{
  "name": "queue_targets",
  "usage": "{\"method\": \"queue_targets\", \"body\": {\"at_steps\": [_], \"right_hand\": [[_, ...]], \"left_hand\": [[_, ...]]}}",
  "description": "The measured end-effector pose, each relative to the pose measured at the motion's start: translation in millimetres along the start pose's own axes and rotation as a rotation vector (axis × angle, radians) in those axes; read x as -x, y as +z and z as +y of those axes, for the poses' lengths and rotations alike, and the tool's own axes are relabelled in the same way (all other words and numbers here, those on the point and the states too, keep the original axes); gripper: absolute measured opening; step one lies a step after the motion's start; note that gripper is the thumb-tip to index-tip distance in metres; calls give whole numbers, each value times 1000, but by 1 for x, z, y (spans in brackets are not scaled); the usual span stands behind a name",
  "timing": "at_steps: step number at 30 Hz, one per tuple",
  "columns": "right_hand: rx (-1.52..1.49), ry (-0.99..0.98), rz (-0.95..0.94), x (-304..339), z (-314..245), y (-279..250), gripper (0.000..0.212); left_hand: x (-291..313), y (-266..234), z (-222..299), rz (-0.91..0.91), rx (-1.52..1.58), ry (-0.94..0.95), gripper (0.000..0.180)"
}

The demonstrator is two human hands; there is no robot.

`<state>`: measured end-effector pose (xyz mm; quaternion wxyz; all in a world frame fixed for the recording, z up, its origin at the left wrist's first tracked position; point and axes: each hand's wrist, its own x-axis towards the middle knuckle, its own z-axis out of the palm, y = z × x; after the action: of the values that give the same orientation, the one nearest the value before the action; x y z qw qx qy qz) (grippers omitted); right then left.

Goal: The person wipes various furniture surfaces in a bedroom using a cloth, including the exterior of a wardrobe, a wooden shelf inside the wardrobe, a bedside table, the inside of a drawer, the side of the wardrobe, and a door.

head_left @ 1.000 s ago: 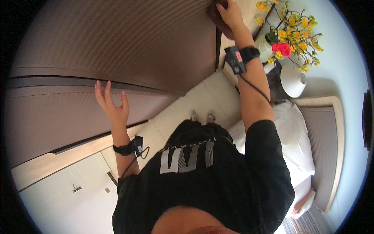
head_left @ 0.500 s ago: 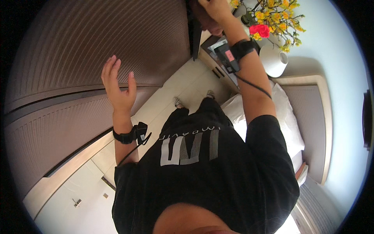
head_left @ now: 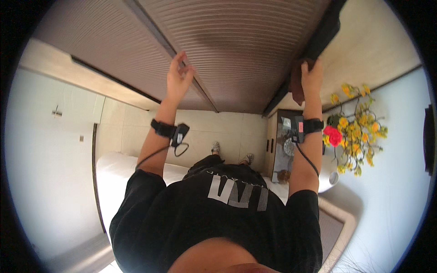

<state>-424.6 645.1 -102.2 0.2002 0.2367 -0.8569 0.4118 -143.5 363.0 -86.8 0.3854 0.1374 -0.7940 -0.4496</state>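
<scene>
My right hand (head_left: 312, 81) is closed round a dark brown, soft-looking piece, apparently a cloth (head_left: 297, 86), at the black side edge (head_left: 324, 38) of a tall wardrobe. Part of the cloth hangs below my fingers; the rest is hidden behind them. My left hand (head_left: 179, 81) is raised in front of the ribbed brown wardrobe door (head_left: 236, 50), near the upright strip (head_left: 160, 36) between two panels. Its fingers are apart and slightly bent, with nothing in them. I cannot tell whether the fingertips touch the strip. Each wrist wears a black strapped device with a cable.
Below my right forearm stands a bedside cabinet (head_left: 271, 144) with a dark glossy top bearing small things. Yellow blossom branches (head_left: 359, 125) with a red flower (head_left: 333, 135) and a white lampshade (head_left: 327, 175) are close by. A white bed (head_left: 116, 182) lies behind me.
My view has turned toward the wardrobe front. My left hand has come nearer the strip between panels, its fingers bending more. My right hand remains at the wardrobe's side edge with the cloth.
</scene>
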Motion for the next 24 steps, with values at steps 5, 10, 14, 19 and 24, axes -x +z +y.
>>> {"method": "queue_targets", "body": {"at_steps": [5, 10, 14, 19, 24], "right_hand": [[-75, -29, -22, -7, 8, 13, 41], [-131, -52, 2, -15, -7, 23, 37], [-145, 32, 0, -27, 14, 5, 33], [-123, 97, 120, -3, 14, 6, 29], [-263, 130, 298, 15, -30, -6, 28]], "left_hand": [[-39, -41, -21, 173, -91, -71, 54], [-63, -48, -31, 105, -29, -52, 58], [-81, -26, -25, 145, -221, 130, 63], [-68, -27, -31, 253, -369, 245, 68], [-72, -43, -19, 389, -224, 127, 65]]}}
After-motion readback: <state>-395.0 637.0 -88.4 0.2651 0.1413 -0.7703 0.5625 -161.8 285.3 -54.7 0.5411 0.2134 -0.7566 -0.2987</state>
